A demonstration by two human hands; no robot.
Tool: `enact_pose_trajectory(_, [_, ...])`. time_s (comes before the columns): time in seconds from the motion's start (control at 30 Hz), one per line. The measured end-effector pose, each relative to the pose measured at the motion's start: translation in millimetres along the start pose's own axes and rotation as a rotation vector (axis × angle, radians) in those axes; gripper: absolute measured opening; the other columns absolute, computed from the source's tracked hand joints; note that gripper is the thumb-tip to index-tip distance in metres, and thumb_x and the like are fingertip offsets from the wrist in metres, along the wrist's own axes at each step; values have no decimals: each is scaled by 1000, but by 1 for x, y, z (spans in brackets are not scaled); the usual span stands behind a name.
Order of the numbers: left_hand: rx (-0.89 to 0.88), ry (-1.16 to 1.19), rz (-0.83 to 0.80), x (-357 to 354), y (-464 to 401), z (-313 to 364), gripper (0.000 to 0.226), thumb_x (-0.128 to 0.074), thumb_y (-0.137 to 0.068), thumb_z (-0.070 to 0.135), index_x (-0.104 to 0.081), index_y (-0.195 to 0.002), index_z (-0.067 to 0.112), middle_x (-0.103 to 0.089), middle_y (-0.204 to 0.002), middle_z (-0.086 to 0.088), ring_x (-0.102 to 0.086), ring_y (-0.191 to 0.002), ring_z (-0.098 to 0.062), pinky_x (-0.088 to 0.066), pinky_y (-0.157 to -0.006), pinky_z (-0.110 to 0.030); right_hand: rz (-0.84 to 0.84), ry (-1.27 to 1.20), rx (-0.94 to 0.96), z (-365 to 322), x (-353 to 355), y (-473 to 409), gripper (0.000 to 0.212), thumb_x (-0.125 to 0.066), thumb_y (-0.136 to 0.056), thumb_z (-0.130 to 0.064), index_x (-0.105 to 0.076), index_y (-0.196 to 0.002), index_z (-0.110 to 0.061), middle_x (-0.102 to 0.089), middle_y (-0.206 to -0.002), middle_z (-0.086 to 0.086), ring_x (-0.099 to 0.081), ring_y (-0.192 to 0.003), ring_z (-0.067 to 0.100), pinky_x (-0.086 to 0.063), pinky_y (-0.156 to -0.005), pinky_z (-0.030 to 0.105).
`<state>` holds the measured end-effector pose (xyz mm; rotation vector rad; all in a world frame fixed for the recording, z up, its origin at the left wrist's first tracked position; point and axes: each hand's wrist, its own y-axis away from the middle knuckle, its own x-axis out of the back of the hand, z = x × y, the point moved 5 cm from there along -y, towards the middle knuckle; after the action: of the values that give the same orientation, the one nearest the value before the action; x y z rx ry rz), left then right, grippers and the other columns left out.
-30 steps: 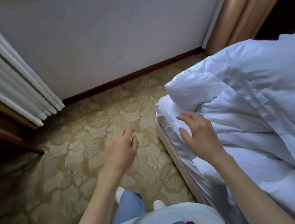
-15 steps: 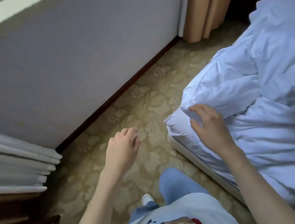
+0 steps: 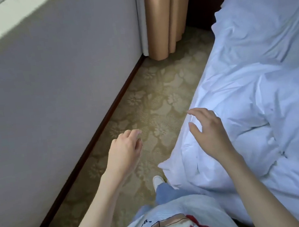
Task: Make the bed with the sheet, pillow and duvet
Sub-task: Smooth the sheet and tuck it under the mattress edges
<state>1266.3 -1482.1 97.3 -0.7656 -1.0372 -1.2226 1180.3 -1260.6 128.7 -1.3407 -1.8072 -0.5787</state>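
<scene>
Two hands reach out in front of us. Our left hand [image 3: 126, 150] hangs over the carpet [image 3: 154, 101] with loose, bent fingers and holds nothing. Our right hand [image 3: 208, 133] is spread above the edge of the white duvet [image 3: 257, 111], fingers relaxed, gripping nothing. We cannot tell if it touches the cloth. Farther off, the rumpled duvet covers the bed, and a tan curtain [image 3: 167, 17] hangs by the wall [image 3: 55, 77].
</scene>
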Motion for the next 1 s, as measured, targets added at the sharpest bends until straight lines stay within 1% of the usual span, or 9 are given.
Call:
enact_pose_trajectory(0.13, [-71,15,-30,10,-91,-1,31,-45,-98,24,-57,-126,17,-63,-115,0,-58,-104,-24,-45,-85,-40,-9,24,-50,3,-6,-72,32,-56,-92,-12,-59,-123,-15,-57,-125,-3,-48,-117,20,-32,-102,33])
enact_pose_trajectory(0.23, [-158,15,-33,11,-151,-3,29,-50,-96,21,-60,-123,15,-65,-109,-3,-61,-97,-27,-48,-80,-43,3,28,-117,10,-13,-113,32,-55,-92,-13,-58,-124,-16,-56,-126,-4,-47,-117,18,-30,-103,32])
enact_pose_trajectory(0.37, [-281,-23,-94,1,-238,-11,27,-54,-94,18,-62,-119,13,-66,-102,-5,-63,-89,-28,-49,-73,-40,4,74,-239,28,-31,-167,32,-54,-92,-14,-58,-124,-18,-56,-125,-7,-46,-117,16,-26,-100,26])
enact_pose_trajectory(0.5, [-414,-56,-201,-8,-319,-15,28,-52,-95,19,-61,-121,14,-66,-108,-4,-61,-96,-27,-47,-79,-40,33,112,-403,42,-46,-216,34,-53,-92,-14,-56,-126,-16,-55,-128,-4,-46,-120,20,-28,-102,30])
enact_pose_trajectory(0.57, [-492,-56,-221,-5,-357,-13,28,-52,-93,19,-62,-118,14,-66,-107,-5,-61,-95,-29,-48,-77,-41,72,105,-482,44,-48,-237,34,-53,-92,-13,-56,-126,-16,-55,-128,-3,-46,-120,21,-28,-102,31])
enact_pose_trajectory(0.7, [-605,-74,-265,-4,-433,-4,48,-29,-87,33,-64,-114,14,-66,-104,-5,-60,-92,-30,-50,-74,-43,146,100,-621,53,-49,-279,35,-53,-91,-11,-56,-126,-14,-56,-128,-1,-47,-119,22,-31,-103,35])
enact_pose_trajectory(0.77, [-664,-97,-284,-9,-468,5,51,-26,-86,35,-63,-114,14,-65,-105,-4,-59,-92,-29,-50,-74,-42,172,98,-669,62,-48,-298,35,-53,-91,-11,-57,-126,-13,-57,-127,-1,-48,-118,23,-32,-102,36])
enact_pose_trajectory(0.9, [-756,-126,-348,-31,-539,31,48,-30,-86,32,-63,-116,14,-65,-107,-5,-59,-94,-30,-50,-75,-42,246,126,-760,98,-44,-337,33,-57,-89,-9,-59,-122,-11,-61,-123,4,-53,-113,28,-38,-98,41])
enact_pose_trajectory(1.0, [-810,-137,-329,-51,-598,56,33,-44,-87,23,-63,-112,13,-64,-104,-5,-59,-90,-30,-48,-73,-41,293,128,-826,136,-40,-370,32,-55,-87,-12,-61,-118,-10,-64,-118,6,-58,-107,30,-43,-94,43])
